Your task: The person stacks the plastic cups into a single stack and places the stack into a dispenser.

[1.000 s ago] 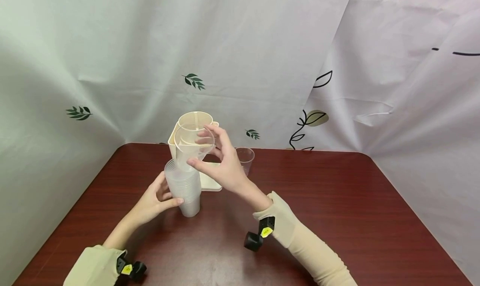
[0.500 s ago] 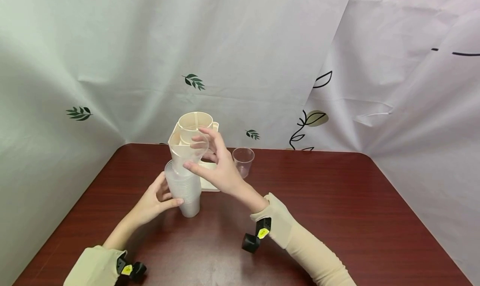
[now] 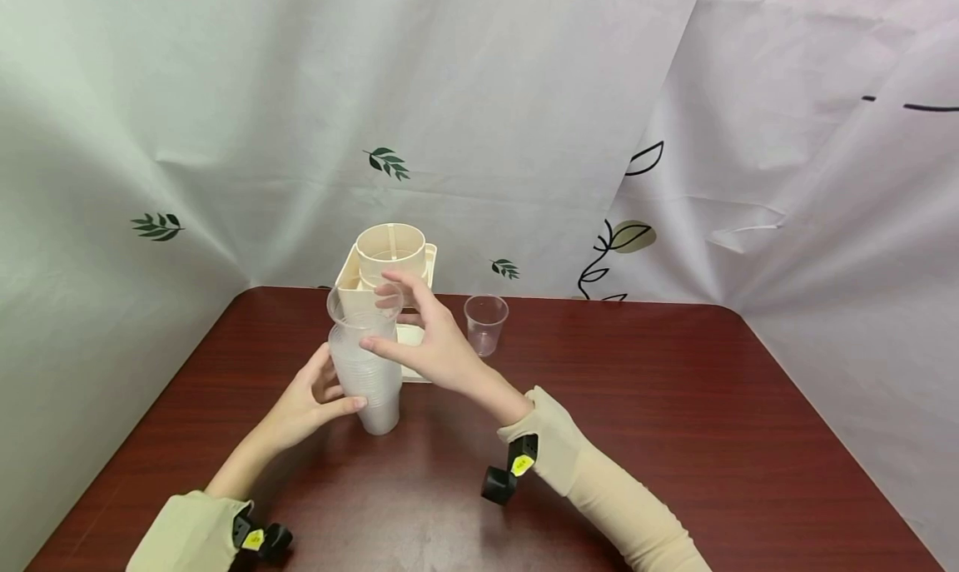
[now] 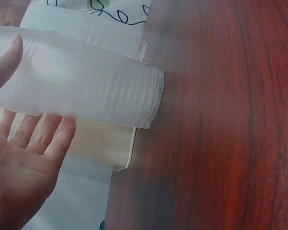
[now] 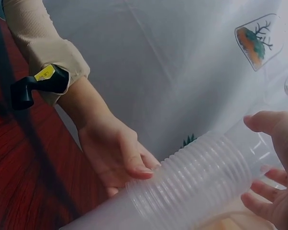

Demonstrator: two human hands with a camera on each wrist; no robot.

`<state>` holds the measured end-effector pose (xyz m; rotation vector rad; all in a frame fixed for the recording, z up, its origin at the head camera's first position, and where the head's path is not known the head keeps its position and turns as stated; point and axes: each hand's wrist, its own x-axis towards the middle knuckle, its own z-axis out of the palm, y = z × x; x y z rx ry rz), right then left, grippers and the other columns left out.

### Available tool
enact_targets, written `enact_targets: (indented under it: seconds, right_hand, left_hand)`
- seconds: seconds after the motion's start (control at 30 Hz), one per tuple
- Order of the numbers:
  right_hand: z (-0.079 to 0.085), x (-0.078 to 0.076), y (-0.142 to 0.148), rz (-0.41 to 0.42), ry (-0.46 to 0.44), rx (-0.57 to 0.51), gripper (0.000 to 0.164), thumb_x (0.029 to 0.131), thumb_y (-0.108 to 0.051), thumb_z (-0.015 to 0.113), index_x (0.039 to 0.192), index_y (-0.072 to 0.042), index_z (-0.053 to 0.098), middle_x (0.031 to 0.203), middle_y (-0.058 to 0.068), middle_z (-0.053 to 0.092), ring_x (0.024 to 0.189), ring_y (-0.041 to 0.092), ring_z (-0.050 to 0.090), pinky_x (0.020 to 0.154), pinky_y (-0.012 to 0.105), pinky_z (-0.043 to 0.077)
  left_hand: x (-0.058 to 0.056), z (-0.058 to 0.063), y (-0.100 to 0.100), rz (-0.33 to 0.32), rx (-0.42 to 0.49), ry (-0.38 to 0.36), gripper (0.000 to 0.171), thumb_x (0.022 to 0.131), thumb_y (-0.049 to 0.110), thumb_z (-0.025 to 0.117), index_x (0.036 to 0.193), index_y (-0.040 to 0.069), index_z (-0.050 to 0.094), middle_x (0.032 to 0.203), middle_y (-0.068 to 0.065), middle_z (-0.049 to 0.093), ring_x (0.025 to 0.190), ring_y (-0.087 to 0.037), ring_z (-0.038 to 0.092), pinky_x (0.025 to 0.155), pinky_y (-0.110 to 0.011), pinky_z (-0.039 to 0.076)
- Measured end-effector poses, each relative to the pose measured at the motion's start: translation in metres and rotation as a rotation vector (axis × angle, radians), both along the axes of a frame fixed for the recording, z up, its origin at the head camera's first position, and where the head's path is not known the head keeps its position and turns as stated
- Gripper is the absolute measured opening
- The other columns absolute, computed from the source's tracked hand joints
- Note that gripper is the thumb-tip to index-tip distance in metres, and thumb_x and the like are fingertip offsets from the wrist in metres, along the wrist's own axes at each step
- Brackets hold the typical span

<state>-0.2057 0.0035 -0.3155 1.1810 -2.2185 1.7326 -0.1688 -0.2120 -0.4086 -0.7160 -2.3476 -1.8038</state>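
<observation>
A tall stack of nested clear plastic cups (image 3: 367,372) stands on the table toward the left, upright. My left hand (image 3: 305,401) grips it from the left side, thumb in front and fingers behind. Above the stack, my right hand (image 3: 433,339) holds a single clear plastic cup (image 3: 352,310) between thumb and fingers, its lower part down inside the top of the stack. In the right wrist view, the stack's ridged rims (image 5: 192,167) show between the two hands. The left wrist view shows the stack's frosted side (image 4: 86,76) lying along the left fingers.
Behind the stack is a cream plastic holder (image 3: 391,256) with a round ring on top and a flat base (image 3: 414,339). One clear cup (image 3: 486,325) stands alone right of it. A pale curtain (image 3: 479,139) hangs at the table's (image 3: 637,439) back edge.
My right hand has moved left and down with the plastic cup, bringing it into the stack's mouth. My left hand and the stack have stayed put.
</observation>
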Motion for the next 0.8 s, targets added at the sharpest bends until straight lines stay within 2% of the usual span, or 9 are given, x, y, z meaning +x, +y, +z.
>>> enact_targets:
  seconds: [0.2, 0.47, 0.7, 0.8]
  right_hand:
    - [-0.003, -0.002, 0.0, 0.007, 0.011, 0.047, 0.072, 0.081, -0.01, 0.076, 0.14, -0.008, 0.037, 0.131, 0.01, 0.056, 0.119, 0.021, 0.057, 0.099, 0.026, 0.048]
    - [-0.011, -0.005, 0.002, -0.009, 0.023, 0.136, 0.069, 0.081, -0.017, 0.076, 0.139, -0.014, 0.04, 0.132, 0.006, 0.057, 0.122, 0.016, 0.055, 0.099, 0.027, 0.048]
    - [-0.018, -0.005, 0.005, -0.001, 0.006, 0.141, 0.069, 0.081, -0.017, 0.076, 0.14, -0.013, 0.041, 0.134, 0.007, 0.055, 0.12, 0.02, 0.055, 0.098, 0.036, 0.05]
    - [-0.02, -0.004, 0.006, 0.002, 0.003, 0.137, 0.068, 0.081, -0.016, 0.076, 0.14, -0.013, 0.042, 0.136, 0.007, 0.052, 0.119, 0.022, 0.054, 0.098, 0.032, 0.05]
  left_hand:
    - [0.0, 0.001, 0.0, 0.003, -0.004, -0.006, 0.081, 0.083, -0.005, 0.069, 0.148, 0.009, 0.023, 0.13, 0.02, 0.048, 0.113, 0.007, 0.054, 0.087, -0.017, 0.052]
    - [0.0, 0.001, 0.0, 0.001, -0.007, -0.005, 0.081, 0.082, -0.004, 0.069, 0.148, 0.008, 0.023, 0.13, 0.022, 0.047, 0.113, 0.006, 0.055, 0.087, -0.017, 0.052]
    - [0.001, 0.001, 0.0, 0.001, -0.008, -0.005, 0.083, 0.083, -0.004, 0.069, 0.15, 0.009, 0.021, 0.131, 0.022, 0.047, 0.112, 0.006, 0.055, 0.087, -0.017, 0.052]
    - [0.001, 0.001, 0.0, 0.0, -0.009, -0.008, 0.083, 0.083, -0.004, 0.069, 0.15, 0.009, 0.021, 0.13, 0.022, 0.047, 0.112, 0.006, 0.055, 0.087, -0.017, 0.052]
